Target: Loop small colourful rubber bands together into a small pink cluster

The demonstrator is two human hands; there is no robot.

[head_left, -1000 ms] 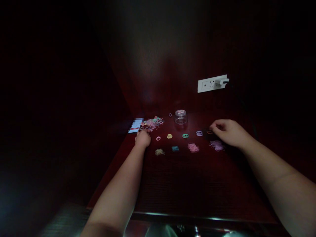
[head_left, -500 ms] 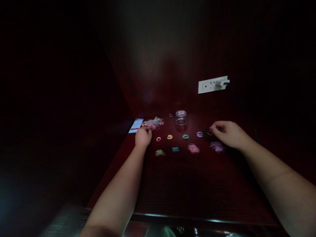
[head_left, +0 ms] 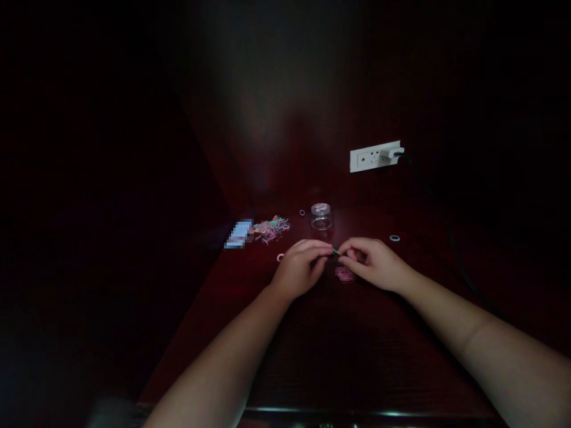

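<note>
My left hand (head_left: 306, 266) and my right hand (head_left: 373, 263) meet over the middle of the table, fingertips almost touching. Between them is a small green elastic hair tie (head_left: 336, 251), pinched from both sides. Just below the fingers lies a pile of pink rubber bands (head_left: 345, 274). A pink ring-shaped hair tie (head_left: 280, 257) peeks out left of my left hand. To the right of my right hand rests a light blue hair tie (head_left: 395, 238). The other small groups in the rows are hidden behind my hands.
A mixed heap of coloured bands (head_left: 271, 229) lies at the back left beside a phone (head_left: 239, 233). Behind my hands stands a clear lidded jar (head_left: 321, 217), with a purple ring (head_left: 302, 212) to its left. A wall socket (head_left: 375, 156) holds a plug with a dark cable.
My left hand has moved right from the mixed heap, and my right hand has moved left to join it. A light blue hair tie now shows at the right. The view has shifted slightly.
</note>
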